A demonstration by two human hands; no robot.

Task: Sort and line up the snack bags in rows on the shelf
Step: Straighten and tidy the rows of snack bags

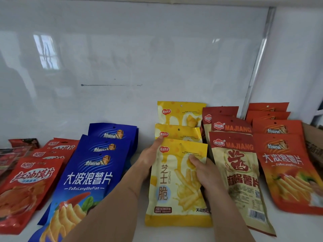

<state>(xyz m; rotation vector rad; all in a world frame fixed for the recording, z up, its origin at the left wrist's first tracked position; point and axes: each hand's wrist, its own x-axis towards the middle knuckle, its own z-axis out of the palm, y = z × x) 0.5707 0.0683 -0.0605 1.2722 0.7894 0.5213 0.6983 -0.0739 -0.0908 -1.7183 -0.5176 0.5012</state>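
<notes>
1. Hands first: my left hand (150, 154) holds the upper left edge of the front yellow foil snack bag printed with fries (176, 182), thumb on its top corner, while my right hand (206, 172) pinches its right side, thumb pressed on the face.
2. That bag lies at the front of the yellow row on the white shelf (139, 119), overlapping two more yellow bags (180, 123) behind it.
3. Beside it run a blue bag row (90, 172) on the left and a tan-and-red bag row (239, 172) on the right, with orange-red bags (286, 168) beyond and red bags (29, 186) far left.
4. I judge the bag light, puffy and slick; its contents probably crush easily.
5. Best hold is the flat sealed edges, both sides, sliding rather than squeezing the middle.
</notes>
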